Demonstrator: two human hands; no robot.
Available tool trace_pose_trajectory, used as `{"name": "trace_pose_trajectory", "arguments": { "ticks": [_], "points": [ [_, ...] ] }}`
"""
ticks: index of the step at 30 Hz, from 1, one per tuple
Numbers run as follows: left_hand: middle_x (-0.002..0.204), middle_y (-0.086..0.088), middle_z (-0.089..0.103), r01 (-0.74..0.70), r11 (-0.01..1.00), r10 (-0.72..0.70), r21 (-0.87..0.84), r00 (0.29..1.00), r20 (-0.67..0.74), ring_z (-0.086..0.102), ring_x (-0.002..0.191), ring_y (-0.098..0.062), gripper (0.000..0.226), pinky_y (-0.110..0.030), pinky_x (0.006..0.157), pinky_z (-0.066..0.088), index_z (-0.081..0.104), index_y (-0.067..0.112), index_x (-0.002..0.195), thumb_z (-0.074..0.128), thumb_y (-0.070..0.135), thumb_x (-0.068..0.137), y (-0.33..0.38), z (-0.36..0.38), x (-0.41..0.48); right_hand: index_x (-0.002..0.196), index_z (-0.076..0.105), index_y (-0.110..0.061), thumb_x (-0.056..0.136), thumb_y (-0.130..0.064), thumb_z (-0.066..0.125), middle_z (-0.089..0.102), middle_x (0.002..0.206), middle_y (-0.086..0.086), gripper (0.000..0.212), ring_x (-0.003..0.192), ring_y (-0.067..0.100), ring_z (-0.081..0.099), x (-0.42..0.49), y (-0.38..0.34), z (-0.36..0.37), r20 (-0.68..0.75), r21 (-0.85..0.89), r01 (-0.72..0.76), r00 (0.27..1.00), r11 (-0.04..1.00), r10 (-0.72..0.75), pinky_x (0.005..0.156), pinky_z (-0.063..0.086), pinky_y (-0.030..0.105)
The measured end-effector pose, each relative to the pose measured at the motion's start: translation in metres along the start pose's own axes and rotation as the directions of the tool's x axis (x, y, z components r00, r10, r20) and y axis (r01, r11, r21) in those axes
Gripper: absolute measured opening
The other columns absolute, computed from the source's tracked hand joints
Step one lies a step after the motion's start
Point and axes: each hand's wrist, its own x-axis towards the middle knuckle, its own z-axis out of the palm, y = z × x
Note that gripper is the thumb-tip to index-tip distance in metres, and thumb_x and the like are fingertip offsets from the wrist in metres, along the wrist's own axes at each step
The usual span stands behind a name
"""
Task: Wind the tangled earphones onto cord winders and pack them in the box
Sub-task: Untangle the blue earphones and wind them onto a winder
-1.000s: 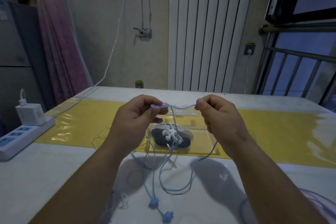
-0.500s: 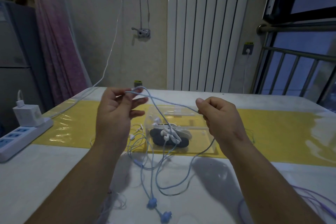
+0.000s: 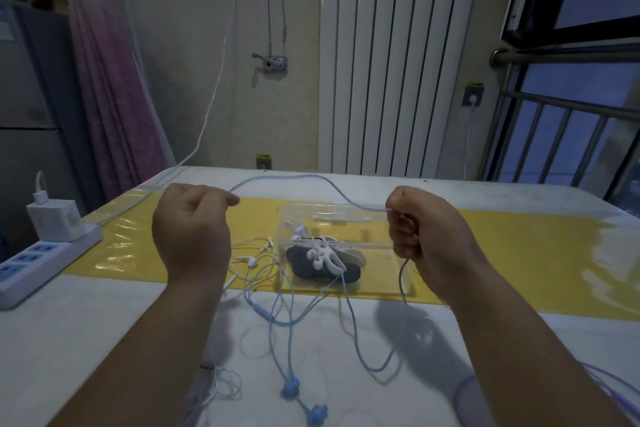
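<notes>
My left hand [image 3: 192, 236] and my right hand [image 3: 427, 239] are raised above the table, and each pinches the cord of the blue earphones [image 3: 304, 178], which arcs between them. The cord's remainder hangs in loops to the tabletop, ending in two blue earbuds [image 3: 290, 389]. A white cord winder [image 3: 323, 258] lies on dark winders in the clear plastic box [image 3: 377, 246] between my hands. White earphones [image 3: 256, 258] lie tangled left of the box. Purple earphones [image 3: 599, 388] peek in at the lower right.
A white power strip [image 3: 41, 262] with a charger plugged in sits at the table's left edge. A yellow mat [image 3: 519, 246] runs across the table [image 3: 86, 322]. A radiator and a window railing stand behind. More thin white cord [image 3: 221, 388] lies by my left forearm.
My hands have moved apart, drawing the blue cord out into a longer span. The left hand dropped lower and its fingers curled round the cord.
</notes>
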Motion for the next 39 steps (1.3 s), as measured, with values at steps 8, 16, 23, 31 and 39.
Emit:
{"name": "trace_pose_trajectory", "arguments": {
  "ticks": [8,16,23,31,39],
  "points": [
    [0.060,-0.016,0.059,0.028,0.987,-0.071,0.158,0.960,0.272,0.052,0.060,-0.034,0.037,-0.042,0.058,0.042,0.057,0.002,0.052,0.050,0.033,0.071,-0.006,0.003,0.001,0.076,0.058,-0.013,0.099,-0.024,0.052,0.043,0.048,-0.016,0.025,0.046,0.001,0.035,0.005,0.010,0.003,-0.141,-0.151,0.192,0.967,0.970,-0.213,0.050,0.028,0.017],
    [0.090,0.017,0.063,-0.492,0.846,0.271,0.207,0.730,0.627,0.052,0.087,-0.012,0.028,-0.032,0.077,0.041,0.068,0.029,0.092,0.055,0.051,0.080,-0.004,0.008,-0.010,0.084,0.062,-0.013,0.098,-0.020,0.053,0.048,0.047,-0.018,0.018,0.044,0.000,0.044,0.004,0.011,0.010,-0.036,-0.164,0.240,0.968,0.957,-0.249,0.047,0.032,0.012],
    [0.096,0.029,0.063,-0.436,0.900,0.241,0.012,0.519,0.820,0.052,0.097,-0.003,0.027,-0.020,0.080,0.041,0.062,0.052,0.103,0.054,0.060,0.079,-0.001,0.017,-0.022,0.082,0.062,-0.006,0.096,-0.013,0.056,0.048,0.045,-0.017,0.016,0.043,-0.001,0.043,0.001,0.014,0.026,0.079,-0.148,0.288,0.957,0.946,-0.279,0.045,0.032,0.008],
    [0.059,0.000,0.063,0.155,0.957,0.070,-0.245,0.696,0.715,0.052,0.052,-0.010,0.016,-0.019,0.052,0.042,0.073,0.016,0.064,0.069,0.008,0.077,0.009,0.012,-0.019,0.069,0.066,-0.009,0.078,-0.009,0.077,0.041,0.044,-0.009,0.014,0.037,0.005,0.033,0.002,0.011,0.015,0.096,-0.166,0.142,0.987,0.976,-0.127,0.039,0.028,0.019],
    [0.046,-0.006,0.047,0.557,0.672,-0.189,-0.488,0.766,0.614,0.041,0.041,-0.013,0.015,-0.019,0.043,0.034,0.070,0.011,0.067,0.060,0.014,0.077,0.012,0.002,0.001,0.063,0.052,-0.012,0.090,-0.029,0.064,0.034,0.049,-0.005,0.034,0.040,0.013,0.026,0.009,0.002,-0.022,-0.282,-0.190,-0.114,0.958,0.975,0.057,0.042,0.024,0.024]
  ]
}}
